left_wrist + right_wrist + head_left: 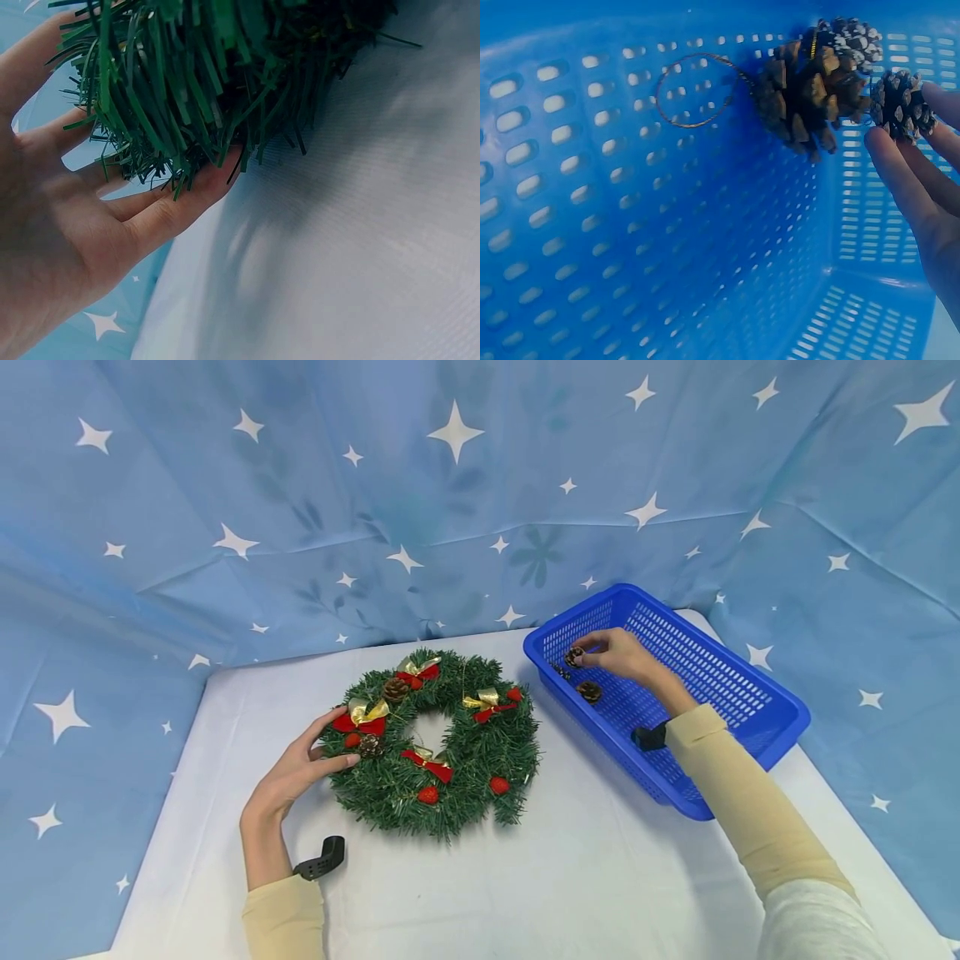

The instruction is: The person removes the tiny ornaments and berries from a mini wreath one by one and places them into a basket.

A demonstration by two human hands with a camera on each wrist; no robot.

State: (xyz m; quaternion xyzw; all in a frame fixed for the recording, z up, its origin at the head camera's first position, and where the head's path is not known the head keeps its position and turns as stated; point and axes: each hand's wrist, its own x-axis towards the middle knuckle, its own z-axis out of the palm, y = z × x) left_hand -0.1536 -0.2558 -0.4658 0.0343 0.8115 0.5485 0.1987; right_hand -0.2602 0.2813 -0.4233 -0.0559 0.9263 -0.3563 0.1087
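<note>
At the far left, the left hand (288, 774) is spread wide against the wreath (472, 760), thumb on the near side and fingers reaching in under the outer greenery. A light steadying touch there seems right; pressing harder would likely flatten the bristles.

Next to the left thumb's tip sits a white-tipped pinecone (371, 745). Between that hand's thumb and fingertips, at the wreath's edge, is a red and gold bow (360, 725), with a brown pinecone (395, 690) just beyond it. The rest of the ring stretches rightward from the left hand, lying on the white tabletop (570, 877), a bare strip of which separates it from the basket.

The blue basket (720, 653) lies around and below the right hand (618, 653), which reaches inside its left end. That hand's thumb and fingers are drawn narrow, pinching a small pinecone (574, 657). Close below it are a large brown cone (589, 692) and another frosted cone (561, 672); whether the pinched one touches either is hard to tell.

In the right wrist view, a thin cord loop (686, 126) seems to run from the large cone. Before lifting, it would be wise to check that nothing is snagged on it, then raise the cone straight up past the rim, gripping gently to spare the scales.
</note>
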